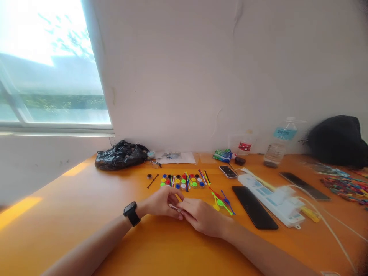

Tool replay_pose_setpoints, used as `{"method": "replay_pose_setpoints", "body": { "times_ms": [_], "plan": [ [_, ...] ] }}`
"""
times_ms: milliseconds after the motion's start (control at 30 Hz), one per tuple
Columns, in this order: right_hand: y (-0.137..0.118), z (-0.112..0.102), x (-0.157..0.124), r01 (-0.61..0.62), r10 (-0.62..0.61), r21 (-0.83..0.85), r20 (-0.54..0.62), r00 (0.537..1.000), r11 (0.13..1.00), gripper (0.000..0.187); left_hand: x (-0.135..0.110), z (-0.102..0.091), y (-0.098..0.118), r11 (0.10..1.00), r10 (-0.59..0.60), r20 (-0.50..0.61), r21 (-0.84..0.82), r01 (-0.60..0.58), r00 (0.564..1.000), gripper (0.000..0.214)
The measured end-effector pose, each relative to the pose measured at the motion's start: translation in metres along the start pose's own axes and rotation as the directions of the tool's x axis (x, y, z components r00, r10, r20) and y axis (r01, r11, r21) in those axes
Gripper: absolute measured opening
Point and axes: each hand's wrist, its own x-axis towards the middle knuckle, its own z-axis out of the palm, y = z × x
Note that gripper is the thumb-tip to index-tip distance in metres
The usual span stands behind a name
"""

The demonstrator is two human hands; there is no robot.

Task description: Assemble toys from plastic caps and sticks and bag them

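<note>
Was lit from the overexposed window [51, 73] beyond the left edge of the table [86, 203]; glowed in sunlit strips [20, 214] along that edge; blurred toward the right.

no readable text, blue bottle label [285, 133] blurred, red bottle label [244, 146] illegible

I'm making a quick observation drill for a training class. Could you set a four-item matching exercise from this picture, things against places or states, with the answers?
Things
1. Small white arrow-tipped piece
2. Black square-faced watch
3. Shiny black plastic bag
4. Long white plastic power strip

Places or states
A. Around the left wrist
B. Carrying white plugs
C. Where the left hand and right hand meet
D. At the back of the orange-brown table, toward the window

Right pairs: 1-C, 2-A, 3-D, 4-B
</note>
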Motion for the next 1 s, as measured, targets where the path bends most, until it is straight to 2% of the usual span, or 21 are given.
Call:
{"method": "replay_pose_setpoints", "body": {
  "times_ms": [67,133,200,267,333,367,433,500,567,633,767,1000],
  "plan": [
    [-0.002,-0.001,0.000,-0.035,0.035,0.018,0.014,0.999,0.999,0.021,-0.001,-0.005,0.001,0.994,0.039,-0.078,0.100,-0.032,0.996,0.041],
    [-0.003,-0.003,-0.001,-0.082,0.081,0.015,0.025,0.996,0.997,0.021,-0.001,-0.014,-0.001,0.971,0.101,-0.250,0.237,-0.040,0.963,0.036],
    [-0.004,-0.005,-0.001,-0.141,0.141,-0.002,0.040,0.989,0.990,0.023,0.000,-0.027,-0.009,0.934,0.147,-0.447,0.356,0.025,0.883,0.041],
    [-0.003,-0.009,-0.002,-0.208,0.210,-0.035,0.057,0.976,0.977,0.023,0.000,-0.042,-0.022,0.890,0.153,-0.614,0.426,0.162,0.775,0.039],
    [-0.002,-0.012,-0.002,-0.249,0.256,-0.087,0.079,0.963,0.965,0.020,0.000,-0.058,-0.039,0.826,0.156,-0.703,0.478,0.298,0.694,0.026],
    [-0.001,-0.014,-0.003,-0.257,0.268,-0.121,0.090,0.959,0.959,0.017,-0.001,-0.065,-0.048,0.787,0.175,-0.714,0.515,0.340,0.678,0.022],
    [-0.001,-0.018,-0.003,-0.257,0.280,-0.194,0.106,0.954,0.947,0.015,-0.004,-0.076,-0.062,0.687,0.176,-0.686,0.599,0.412,0.706,0.025],
    [-0.001,-0.021,-0.003,-0.258,0.296,-0.268,0.112,0.949,0.928,0.015,-0.008,-0.082,-0.071,0.601,0.123,-0.643,0.654,0.459,0.756,0.028],
    [-0.002,-0.024,-0.003,-0.270,0.324,-0.338,0.112,0.940,0.902,0.012,-0.011,-0.086,-0.075,0.576,0.058,-0.605,0.670,0.468,0.794,0.029],
    [-0.003,-0.026,-0.003,-0.284,0.356,-0.400,0.119,0.927,0.871,0.011,-0.011,-0.087,-0.076,0.598,0.009,-0.583,0.654,0.463,0.812,0.028],
    [0.000,-0.027,-0.003,-0.299,0.410,-0.506,0.121,0.904,0.809,0.011,-0.009,-0.087,-0.071,0.628,-0.041,-0.572,0.623,0.466,0.819,0.023],
    [0.008,-0.029,-0.006,-0.315,0.454,-0.586,0.102,0.885,0.746,0.017,-0.008,-0.081,-0.059,0.547,-0.097,-0.590,0.641,0.538,0.801,0.019]
  ]
}}
